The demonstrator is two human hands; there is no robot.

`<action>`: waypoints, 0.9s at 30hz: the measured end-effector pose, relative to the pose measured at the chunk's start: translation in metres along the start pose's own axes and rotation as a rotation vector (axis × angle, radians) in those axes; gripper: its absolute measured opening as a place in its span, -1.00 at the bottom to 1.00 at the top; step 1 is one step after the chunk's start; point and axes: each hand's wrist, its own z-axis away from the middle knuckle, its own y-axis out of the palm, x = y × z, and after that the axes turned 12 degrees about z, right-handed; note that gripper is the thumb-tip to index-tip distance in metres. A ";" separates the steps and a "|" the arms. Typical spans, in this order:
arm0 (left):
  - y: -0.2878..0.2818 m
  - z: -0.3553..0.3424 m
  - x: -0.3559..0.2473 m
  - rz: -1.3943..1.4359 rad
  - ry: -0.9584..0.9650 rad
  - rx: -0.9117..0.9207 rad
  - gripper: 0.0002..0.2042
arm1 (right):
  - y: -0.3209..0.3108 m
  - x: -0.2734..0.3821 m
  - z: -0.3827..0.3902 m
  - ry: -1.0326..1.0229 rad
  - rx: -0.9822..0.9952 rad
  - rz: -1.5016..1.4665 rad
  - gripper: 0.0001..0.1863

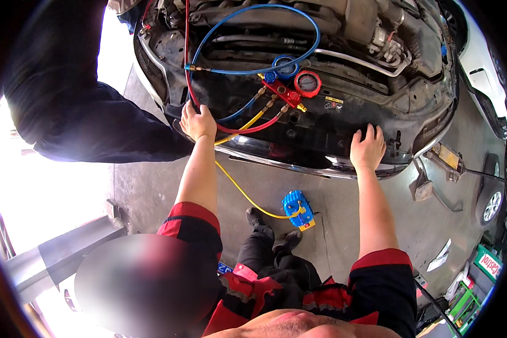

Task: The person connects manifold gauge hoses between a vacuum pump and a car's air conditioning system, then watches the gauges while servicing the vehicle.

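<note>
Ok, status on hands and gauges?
Left hand at red hose, grip unclear. Right hand open on black panel. Gauge manifold lying on panel. Blue hose looped over engine bay.

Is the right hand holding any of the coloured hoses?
No, the right hand rests on the car's black front panel, well apart from the coloured hoses.

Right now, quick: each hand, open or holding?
Left hand: fingers bent beside the red hose; whether it holds anything cannot be told.
Right hand: open on the black front panel.

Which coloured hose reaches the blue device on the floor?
The yellow hose; it alone descends to that blue device, while the red hose and blue hose run over the engine bay.
</note>
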 end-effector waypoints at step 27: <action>0.005 0.000 0.005 0.056 0.036 -0.045 -0.44 | 0.000 -0.001 -0.001 -0.042 -0.007 0.019 -0.48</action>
